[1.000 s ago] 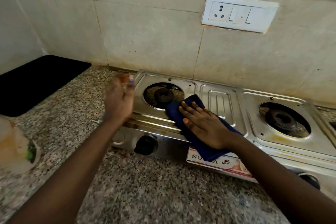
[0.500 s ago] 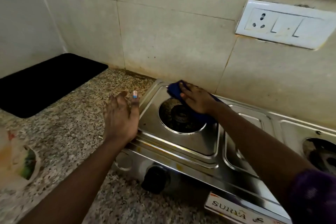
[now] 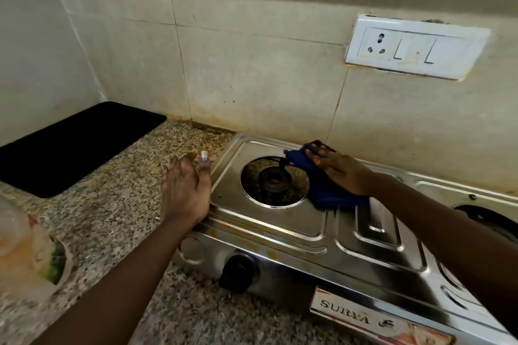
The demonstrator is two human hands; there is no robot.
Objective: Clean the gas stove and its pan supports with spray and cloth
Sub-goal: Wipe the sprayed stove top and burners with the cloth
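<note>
Wiping step in hand, by the look of it: stainless gas stove [image 3: 280,221] on the speckled granite tabletop [image 3: 117,204], pushed close to the tiled wall. Right hand [image 3: 340,173] flat on the blue cloth [image 3: 328,190], fingers straight and spread, pressing it to the stove top just right of the left burner [image 3: 274,181], toward the back rim. Left hand [image 3: 185,190] open, fingers straight and together, heel of the palm against the stove's left edge; likely bracing it. No pan supports seen on either burner; where they lie cannot be told. No spray bottle clearly in view either; blurred clear object [image 3: 25,249] at far left cannot be identified. Brownish residue visible in the well around the left burner. Black control knob [image 3: 238,274] on the front panel, below the burner. Next move probably calls for steady downward pressure while sweeping round the burner rim, keeping cloth out of the burner opening, left hand holding the stove from sliding.
</note>
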